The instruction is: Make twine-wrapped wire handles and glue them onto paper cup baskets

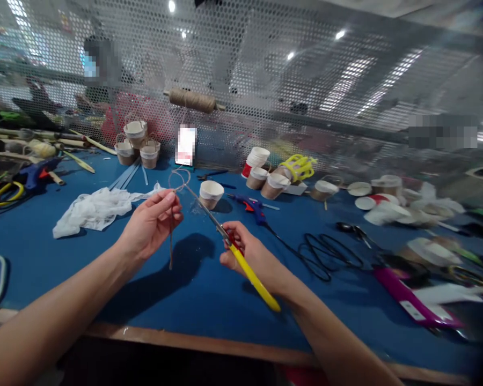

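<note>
My left hand (151, 225) is closed in a pinch on a piece of brown twine (177, 179), which loops above the fingers and hangs down below them. My right hand (251, 254) is closed round long-nosed pliers with yellow and red handles (251, 276). The pliers' thin metal jaws (203, 206) reach up and left to the twine loop. Both hands are held above the blue table (193, 289).
White netting (94, 209) lies left of my hands. A small paper cup (210, 193) and a blue glue gun (253, 209) with a black cable (326, 257) lie behind. More cups, scissors (354, 230) and a twine spool (193, 100) line the mesh wall. Another person is behind the mesh.
</note>
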Action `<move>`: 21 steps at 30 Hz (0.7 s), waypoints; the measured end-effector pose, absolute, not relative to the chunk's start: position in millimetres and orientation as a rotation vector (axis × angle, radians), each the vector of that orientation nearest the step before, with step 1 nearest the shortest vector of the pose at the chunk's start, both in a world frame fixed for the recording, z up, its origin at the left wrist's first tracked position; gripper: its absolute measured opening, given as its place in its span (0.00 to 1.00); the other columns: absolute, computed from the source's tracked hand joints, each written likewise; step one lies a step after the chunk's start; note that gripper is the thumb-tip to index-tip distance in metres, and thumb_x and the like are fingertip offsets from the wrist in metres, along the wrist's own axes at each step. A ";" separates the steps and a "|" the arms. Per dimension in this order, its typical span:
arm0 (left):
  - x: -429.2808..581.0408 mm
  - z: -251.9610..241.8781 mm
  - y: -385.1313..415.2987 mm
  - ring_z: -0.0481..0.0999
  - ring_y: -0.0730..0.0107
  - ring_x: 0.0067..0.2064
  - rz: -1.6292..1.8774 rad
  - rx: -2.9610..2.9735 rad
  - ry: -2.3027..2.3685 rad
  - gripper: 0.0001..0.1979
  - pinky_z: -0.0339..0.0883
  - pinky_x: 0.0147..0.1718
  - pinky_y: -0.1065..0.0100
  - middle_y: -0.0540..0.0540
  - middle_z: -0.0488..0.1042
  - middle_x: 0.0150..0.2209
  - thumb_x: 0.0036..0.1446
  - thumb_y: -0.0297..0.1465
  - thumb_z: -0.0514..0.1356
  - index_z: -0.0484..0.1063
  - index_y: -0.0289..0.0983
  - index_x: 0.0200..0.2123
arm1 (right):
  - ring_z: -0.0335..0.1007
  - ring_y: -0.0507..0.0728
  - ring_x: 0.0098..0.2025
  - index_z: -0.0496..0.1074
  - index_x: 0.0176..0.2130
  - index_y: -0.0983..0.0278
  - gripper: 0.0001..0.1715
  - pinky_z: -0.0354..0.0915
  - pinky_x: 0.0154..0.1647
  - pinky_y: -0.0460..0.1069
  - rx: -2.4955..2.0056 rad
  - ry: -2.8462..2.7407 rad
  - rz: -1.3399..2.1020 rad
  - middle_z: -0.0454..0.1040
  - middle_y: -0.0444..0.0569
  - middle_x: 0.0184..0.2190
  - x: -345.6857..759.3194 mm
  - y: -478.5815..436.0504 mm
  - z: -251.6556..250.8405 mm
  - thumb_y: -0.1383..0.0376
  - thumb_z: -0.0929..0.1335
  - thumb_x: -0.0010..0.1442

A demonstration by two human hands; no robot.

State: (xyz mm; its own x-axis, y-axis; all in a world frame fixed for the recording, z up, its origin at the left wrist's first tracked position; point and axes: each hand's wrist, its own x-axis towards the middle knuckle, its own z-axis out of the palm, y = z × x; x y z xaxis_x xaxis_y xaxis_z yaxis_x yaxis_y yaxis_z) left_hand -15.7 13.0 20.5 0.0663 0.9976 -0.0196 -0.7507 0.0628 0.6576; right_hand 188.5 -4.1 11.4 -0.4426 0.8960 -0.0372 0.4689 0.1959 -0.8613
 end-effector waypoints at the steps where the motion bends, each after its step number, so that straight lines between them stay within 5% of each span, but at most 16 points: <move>1: -14.0 20.4 11.8 0.65 0.82 0.24 1.436 0.558 0.561 0.03 0.63 0.22 0.79 0.50 0.66 0.24 0.50 0.21 0.57 0.68 0.31 0.26 | 0.54 0.49 0.25 0.56 0.44 0.62 0.27 0.57 0.26 0.45 -1.279 -2.010 1.166 0.59 0.40 0.26 186.3 -2.8 9.6 0.54 0.68 0.49; 21: -0.5 13.5 4.7 0.65 0.81 0.23 1.422 0.571 0.617 0.03 0.62 0.24 0.77 0.51 0.67 0.22 0.49 0.21 0.58 0.70 0.32 0.25 | 0.55 0.49 0.26 0.62 0.46 0.63 0.27 0.56 0.27 0.45 -1.186 -1.936 1.304 0.62 0.44 0.28 176.6 -4.9 -2.7 0.53 0.67 0.50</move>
